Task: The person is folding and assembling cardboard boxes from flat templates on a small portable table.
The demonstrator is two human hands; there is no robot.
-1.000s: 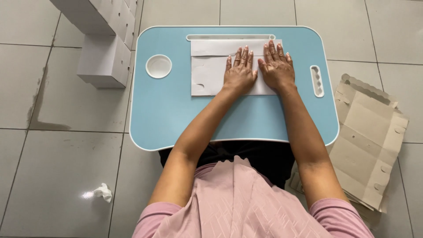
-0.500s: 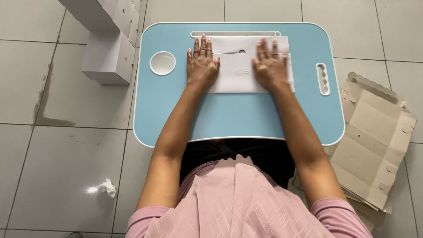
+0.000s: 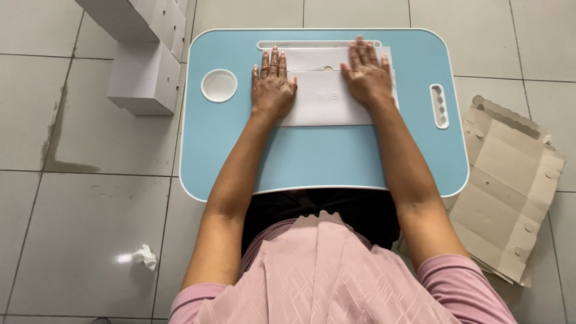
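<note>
A flat white cardboard sheet (image 3: 324, 93), folded across its width, lies at the far middle of a light blue lap table (image 3: 324, 162). My left hand (image 3: 272, 86) presses flat on the sheet's left end, fingers spread a little. My right hand (image 3: 367, 73) presses flat on its right end, fingers pointing away from me. Neither hand grips anything; both palms rest on the cardboard. A long slot (image 3: 318, 44) runs along the table's far edge just beyond the sheet.
The table has a round white cup recess (image 3: 219, 85) at the left and a white handle cutout (image 3: 440, 106) at the right. White folded boxes (image 3: 147, 72) are stacked on the tiled floor at the far left. Flat brown cardboard blanks (image 3: 510, 186) lie at the right. A crumpled tissue (image 3: 144, 256) lies on the floor.
My left hand has slid from beside the right hand out to the sheet's left end. The sheet now lies folded and wider across the table. The right hand stays on the right end.
</note>
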